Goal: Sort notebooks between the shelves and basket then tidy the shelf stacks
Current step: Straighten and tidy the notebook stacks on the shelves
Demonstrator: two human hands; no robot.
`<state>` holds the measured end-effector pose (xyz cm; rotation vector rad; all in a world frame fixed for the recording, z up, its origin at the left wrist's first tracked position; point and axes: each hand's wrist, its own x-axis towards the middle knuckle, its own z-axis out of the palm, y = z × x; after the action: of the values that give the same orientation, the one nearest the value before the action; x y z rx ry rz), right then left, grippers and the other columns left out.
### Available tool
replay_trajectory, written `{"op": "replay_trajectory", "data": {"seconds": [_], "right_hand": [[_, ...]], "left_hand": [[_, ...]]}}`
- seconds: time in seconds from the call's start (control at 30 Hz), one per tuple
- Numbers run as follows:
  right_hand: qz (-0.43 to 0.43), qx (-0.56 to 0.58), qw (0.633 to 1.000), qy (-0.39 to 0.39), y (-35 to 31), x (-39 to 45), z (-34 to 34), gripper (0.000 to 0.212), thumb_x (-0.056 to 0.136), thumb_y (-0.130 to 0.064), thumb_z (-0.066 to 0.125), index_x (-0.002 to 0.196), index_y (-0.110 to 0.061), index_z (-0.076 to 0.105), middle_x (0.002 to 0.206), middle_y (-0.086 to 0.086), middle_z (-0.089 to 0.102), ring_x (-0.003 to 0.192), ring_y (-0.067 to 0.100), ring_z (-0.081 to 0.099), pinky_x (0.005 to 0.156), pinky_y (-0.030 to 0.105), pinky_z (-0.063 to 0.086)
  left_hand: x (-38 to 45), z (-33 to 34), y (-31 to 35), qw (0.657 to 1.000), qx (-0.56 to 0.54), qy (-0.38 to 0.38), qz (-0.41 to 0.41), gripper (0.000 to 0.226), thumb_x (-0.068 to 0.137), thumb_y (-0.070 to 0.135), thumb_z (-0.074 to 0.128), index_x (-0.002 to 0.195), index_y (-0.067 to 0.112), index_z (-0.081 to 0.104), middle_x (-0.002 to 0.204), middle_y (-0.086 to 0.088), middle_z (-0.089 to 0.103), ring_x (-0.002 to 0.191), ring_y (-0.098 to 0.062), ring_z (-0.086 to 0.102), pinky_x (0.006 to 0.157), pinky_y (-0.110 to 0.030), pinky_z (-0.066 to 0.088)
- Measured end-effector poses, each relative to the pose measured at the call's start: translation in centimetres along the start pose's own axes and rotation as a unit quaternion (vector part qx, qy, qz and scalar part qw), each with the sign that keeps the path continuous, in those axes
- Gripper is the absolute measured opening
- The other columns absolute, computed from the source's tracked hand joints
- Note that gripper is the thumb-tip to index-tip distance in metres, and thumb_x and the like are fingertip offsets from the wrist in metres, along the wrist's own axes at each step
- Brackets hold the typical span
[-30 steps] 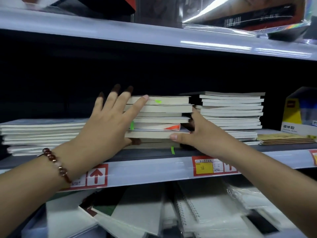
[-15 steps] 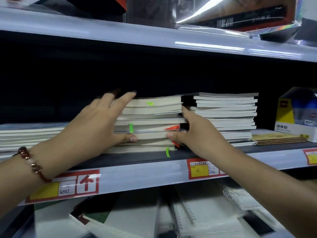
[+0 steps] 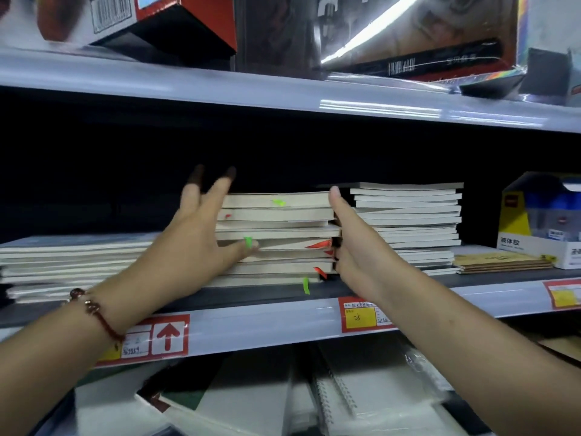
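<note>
Nearest, on the lower shelf, spiral notebooks [image 3: 361, 401] lie in clear wrap. Above them runs the shelf edge [image 3: 251, 322] with a red arrow label [image 3: 168, 335] and a yellow price tag [image 3: 361, 316]. The left wrist wears a beaded bracelet [image 3: 94, 309].

On the middle shelf, the middle stack of notebooks [image 3: 283, 234] sits between both hands. The left hand [image 3: 195, 243] lies flat against the stack's left side, fingers straight and spread, thumb touching the front edge. The right hand [image 3: 361, 250] presses against the stack's right side, thumb raised; its fingers are hidden behind the stack. Neither hand pinches anything.

Beside it stand a left stack [image 3: 72, 262] and a right stack [image 3: 415, 221]. Far right: brown pads [image 3: 503, 262] and a glue box [image 3: 540, 218].
</note>
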<state>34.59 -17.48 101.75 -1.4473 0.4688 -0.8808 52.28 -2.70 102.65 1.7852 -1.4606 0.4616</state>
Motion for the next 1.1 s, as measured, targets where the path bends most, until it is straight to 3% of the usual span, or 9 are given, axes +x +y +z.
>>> {"op": "replay_trajectory", "data": {"seconds": [0.1, 0.2, 0.3, 0.4, 0.57, 0.63, 0.77, 0.93, 1.1], "right_hand": [[0.016, 0.035, 0.996, 0.075, -0.4, 0.2, 1.2, 0.077, 0.063, -0.087, 0.060, 0.124, -0.040, 0.062, 0.128, -0.005, 0.065, 0.119, 0.021, 0.058, 0.106, 0.048, 0.043], [0.020, 0.001, 0.994, 0.109, -0.4, 0.1, 1.7, 0.037, 0.089, -0.071, 0.048, 0.096, -0.037, 0.060, 0.099, -0.011, 0.060, 0.088, 0.009, 0.054, 0.066, 0.029, 0.044], [0.027, -0.015, 0.994, 0.101, 0.3, 0.3, 1.8, 0.044, 0.090, -0.071, 0.045, 0.105, -0.033, 0.061, 0.104, -0.010, 0.060, 0.096, 0.013, 0.054, 0.076, 0.030, 0.044], [0.023, -0.023, 0.996, 0.081, 0.5, 0.6, 2.1, 0.059, 0.083, -0.079, 0.046, 0.119, -0.035, 0.062, 0.122, -0.009, 0.061, 0.114, 0.017, 0.054, 0.104, 0.039, 0.040], [0.039, 0.010, 0.997, 0.071, -0.1, 1.5, 2.3, 0.084, 0.054, -0.095, 0.054, 0.119, -0.042, 0.064, 0.127, -0.006, 0.064, 0.118, 0.022, 0.059, 0.104, 0.050, 0.046], [0.048, 0.061, 0.995, 0.057, -0.3, 2.0, 1.8, 0.078, 0.064, -0.090, 0.055, 0.121, -0.037, 0.066, 0.118, 0.001, 0.072, 0.109, 0.029, 0.067, 0.098, 0.054, 0.051], [0.061, 0.083, 0.993, 0.048, -0.7, 2.8, 1.5, 0.073, 0.074, -0.083, 0.053, 0.119, -0.028, 0.068, 0.107, 0.007, 0.076, 0.098, 0.032, 0.072, 0.090, 0.055, 0.055], [0.060, 0.073, 0.995, 0.011, -0.5, 2.0, 1.7, 0.072, 0.075, -0.083, 0.054, 0.118, -0.028, 0.070, 0.112, 0.005, 0.074, 0.105, 0.030, 0.070, 0.100, 0.053, 0.050], [0.062, 0.065, 0.995, 0.046, -0.7, 2.8, 2.3, 0.080, 0.066, -0.088, 0.056, 0.117, -0.027, 0.070, 0.111, 0.006, 0.074, 0.103, 0.029, 0.070, 0.099, 0.051, 0.051]], "left_hand": [[-0.5, 0.6, 0.6, 0.963, -0.219, 0.065, -0.141, 0.088, 0.088, 0.055, 0.064, 0.155, 0.044, 0.008, 0.161, 0.006, 0.022, 0.140, -0.026, 0.039, 0.113, -0.048, 0.037], [-0.9, 1.7, 1.4, 0.876, -0.421, 0.068, -0.227, 0.071, 0.094, 0.057, 0.052, 0.155, 0.036, 0.022, 0.159, 0.012, 0.030, 0.146, -0.019, 0.029, 0.118, -0.043, 0.024], [-1.0, 1.9, 1.4, 0.822, -0.512, 0.090, -0.232, 0.055, 0.104, 0.047, 0.040, 0.154, 0.029, 0.027, 0.158, 0.009, 0.028, 0.148, -0.015, 0.022, 0.117, -0.035, 0.018], [-0.8, 2.3, 1.0, 0.819, -0.507, 0.119, -0.240, 0.053, 0.105, 0.045, 0.037, 0.154, 0.028, 0.027, 0.153, 0.008, 0.034, 0.138, -0.009, 0.029, 0.111, -0.031, 0.021], [0.1, 2.7, 1.7, 0.826, -0.479, 0.137, -0.265, 0.052, 0.104, 0.050, 0.035, 0.151, 0.028, 0.027, 0.111, 0.016, 0.042, 0.113, -0.009, 0.032, 0.094, -0.031, 0.024], [-0.1, 2.3, 2.0, 0.830, -0.470, 0.134, -0.269, 0.057, 0.103, 0.054, 0.036, 0.152, 0.027, 0.026, 0.098, 0.017, 0.042, 0.110, -0.011, 0.033, 0.093, -0.032, 0.026], [-0.2, 1.4, 1.9, 0.824, -0.468, 0.110, -0.300, 0.067, 0.098, 0.065, 0.033, 0.154, 0.029, 0.025, 0.151, 0.002, 0.039, 0.140, -0.023, 0.033, 0.112, -0.041, 0.026], [-0.5, 2.0, 2.4, 0.818, -0.478, 0.151, -0.283, 0.047, 0.105, 0.051, 0.031, 0.146, 0.030, 0.036, 0.106, 0.016, 0.045, 0.104, -0.008, 0.040, 0.097, -0.034, 0.029], [-0.2, 2.5, 2.1, 0.841, -0.439, 0.138, -0.286, 0.051, 0.102, 0.054, 0.038, 0.145, 0.029, 0.031, 0.134, 0.010, 0.037, 0.115, -0.016, 0.040, 0.093, -0.037, 0.032]]}}
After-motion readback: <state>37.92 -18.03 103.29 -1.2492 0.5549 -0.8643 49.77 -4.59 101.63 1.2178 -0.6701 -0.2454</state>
